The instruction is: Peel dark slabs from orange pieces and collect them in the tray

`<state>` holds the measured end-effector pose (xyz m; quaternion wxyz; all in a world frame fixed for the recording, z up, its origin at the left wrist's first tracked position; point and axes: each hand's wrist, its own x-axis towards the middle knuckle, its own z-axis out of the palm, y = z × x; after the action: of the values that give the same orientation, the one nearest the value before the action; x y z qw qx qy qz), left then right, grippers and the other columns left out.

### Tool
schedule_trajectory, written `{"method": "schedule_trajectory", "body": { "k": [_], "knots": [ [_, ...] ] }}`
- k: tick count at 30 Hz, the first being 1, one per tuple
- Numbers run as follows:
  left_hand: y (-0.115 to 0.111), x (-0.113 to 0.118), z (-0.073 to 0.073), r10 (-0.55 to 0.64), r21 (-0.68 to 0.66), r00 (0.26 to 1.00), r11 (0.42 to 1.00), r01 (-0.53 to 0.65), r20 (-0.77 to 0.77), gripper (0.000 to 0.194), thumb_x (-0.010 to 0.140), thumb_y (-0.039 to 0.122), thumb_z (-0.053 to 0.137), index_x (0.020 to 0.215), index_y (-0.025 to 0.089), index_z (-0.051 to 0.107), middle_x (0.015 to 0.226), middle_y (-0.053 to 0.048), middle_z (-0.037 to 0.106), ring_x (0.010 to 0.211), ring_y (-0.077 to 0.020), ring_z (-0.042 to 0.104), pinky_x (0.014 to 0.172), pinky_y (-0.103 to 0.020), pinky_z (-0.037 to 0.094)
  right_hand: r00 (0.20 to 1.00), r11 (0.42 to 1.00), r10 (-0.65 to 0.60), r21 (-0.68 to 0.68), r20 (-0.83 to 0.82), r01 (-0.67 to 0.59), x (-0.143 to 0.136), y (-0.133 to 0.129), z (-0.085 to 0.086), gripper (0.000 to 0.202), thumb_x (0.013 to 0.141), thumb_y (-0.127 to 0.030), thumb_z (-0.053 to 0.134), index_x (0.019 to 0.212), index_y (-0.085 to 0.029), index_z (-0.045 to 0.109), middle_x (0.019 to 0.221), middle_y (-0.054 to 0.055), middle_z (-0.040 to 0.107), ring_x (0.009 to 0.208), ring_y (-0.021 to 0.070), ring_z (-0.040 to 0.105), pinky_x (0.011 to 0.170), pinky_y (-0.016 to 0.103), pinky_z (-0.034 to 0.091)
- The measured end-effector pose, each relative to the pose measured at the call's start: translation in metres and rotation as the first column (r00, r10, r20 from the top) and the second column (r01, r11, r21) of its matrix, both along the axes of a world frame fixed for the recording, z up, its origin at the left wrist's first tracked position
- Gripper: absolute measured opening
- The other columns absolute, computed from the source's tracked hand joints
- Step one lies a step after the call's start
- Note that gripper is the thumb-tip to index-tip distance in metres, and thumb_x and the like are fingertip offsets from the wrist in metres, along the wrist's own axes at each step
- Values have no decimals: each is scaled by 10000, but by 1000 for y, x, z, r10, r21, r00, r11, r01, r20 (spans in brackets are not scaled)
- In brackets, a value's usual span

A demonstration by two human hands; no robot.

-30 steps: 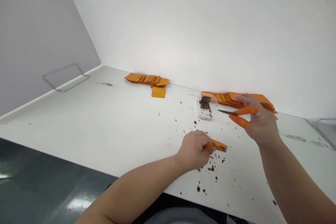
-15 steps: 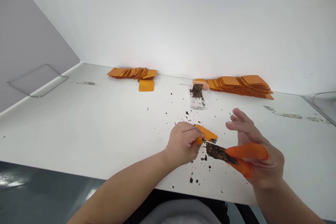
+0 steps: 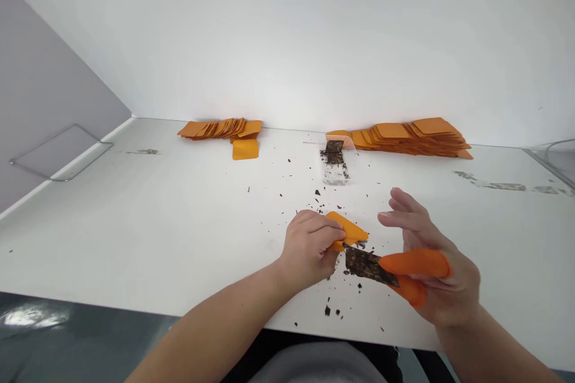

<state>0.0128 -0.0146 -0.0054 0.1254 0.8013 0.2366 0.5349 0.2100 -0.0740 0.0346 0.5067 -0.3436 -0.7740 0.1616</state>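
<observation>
My left hand (image 3: 312, 245) pinches a small orange paper packet (image 3: 348, 227), whose open mouth faces right and shows a silvery lining. Between the thumb and forefinger of my right hand (image 3: 442, 269), both in orange finger cots, is a thin dark brown flaky slab (image 3: 368, 266). The slab's left end lies right at the packet's mouth; whether it has entered cannot be made out. The other fingers of my right hand are raised and spread.
A clear plastic tray (image 3: 353, 170) holds more dark pieces. Orange packets form a row at the back right (image 3: 404, 136) and a smaller row at the back left (image 3: 220, 128), with a single packet (image 3: 245, 149) before it. Dark crumbs litter the white table (image 3: 157, 233). Wire frames stand at both sides.
The slab in my right hand has shifted slightly left along with the packet in my left hand. The whole view has tilted a little. Both grips stay the same.
</observation>
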Motion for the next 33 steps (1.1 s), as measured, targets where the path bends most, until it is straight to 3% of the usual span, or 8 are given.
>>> {"method": "schedule_trajectory", "body": {
  "k": [15,33],
  "knots": [
    [-1,0,1,-5,21,1000,1000,5,1,264,669,36,503,842,204,612,802,-31,737,677,-167,643,639,-319,505,1000,999,-2,-35,-3,2,4,6,-3,249,821,-94,636,888,-332,661,1344,-41,535,1418,357,252,1136,660,242],
    [1,3,-1,-47,2,995,999,47,-87,208,672,42,497,777,175,618,769,-17,722,648,-163,624,621,-314,471,990,996,-50,-65,136,59,22,13,-4,193,794,-83,697,845,-259,636,1328,25,545,1412,382,265,1121,665,284]
  ]
}}
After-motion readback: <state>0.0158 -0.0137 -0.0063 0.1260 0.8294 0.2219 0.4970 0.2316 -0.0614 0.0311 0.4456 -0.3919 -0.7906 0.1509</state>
